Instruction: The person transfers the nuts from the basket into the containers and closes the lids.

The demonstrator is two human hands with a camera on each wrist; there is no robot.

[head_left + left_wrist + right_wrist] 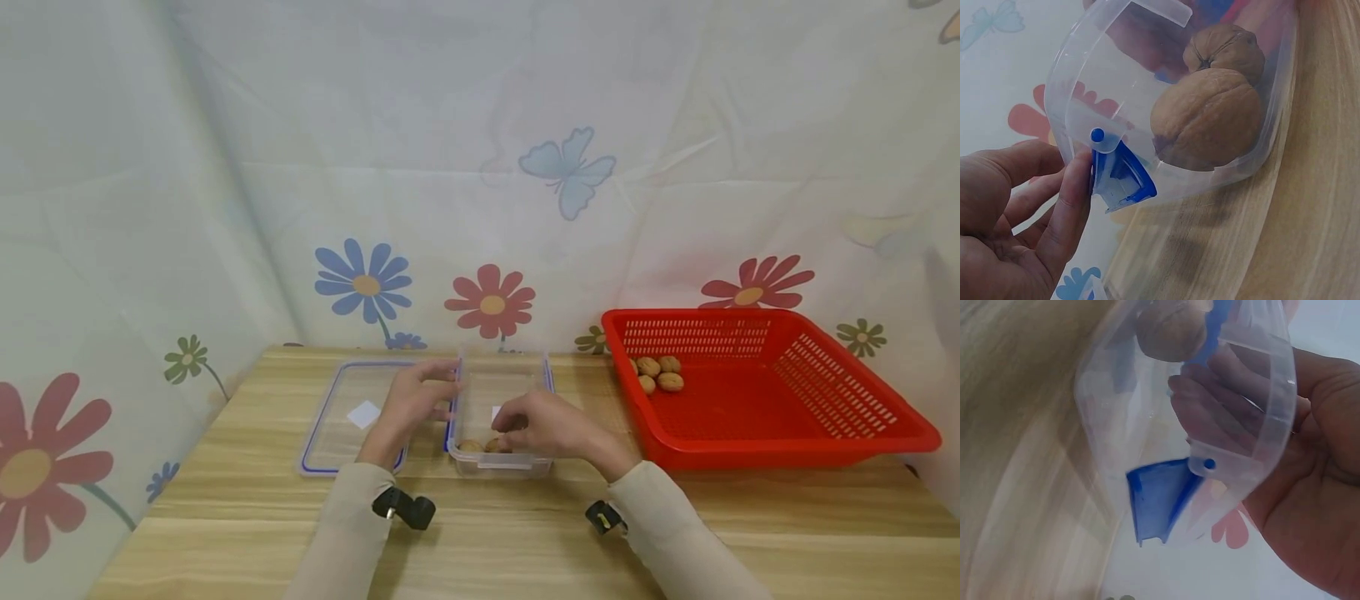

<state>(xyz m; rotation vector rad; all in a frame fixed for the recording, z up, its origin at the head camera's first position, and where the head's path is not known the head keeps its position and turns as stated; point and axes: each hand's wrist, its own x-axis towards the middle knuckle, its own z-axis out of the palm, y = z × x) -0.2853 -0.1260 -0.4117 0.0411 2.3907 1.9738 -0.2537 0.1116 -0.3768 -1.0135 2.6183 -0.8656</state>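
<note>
A clear plastic box [500,461] with blue side latches stands at the table's middle. Two walnuts [1210,119] lie inside it, near its front wall. At the box's left side is my left hand [411,398]; its extended fingers touch the rim and the blue latch [1122,178]. My right hand [546,423] reaches over the right rim into the box, fingers bent downward beside one walnut [1171,331]. Seen through the plastic, those fingertips do not wrap round the walnut; exact contact is hidden.
Left of the box lies a clear lid [337,442] with a blue seal and a white label. To the right stands a red basket [787,446] with several walnuts [670,382] in its left corner. A flower-print curtain [420,167] hangs behind the wooden table [510,542].
</note>
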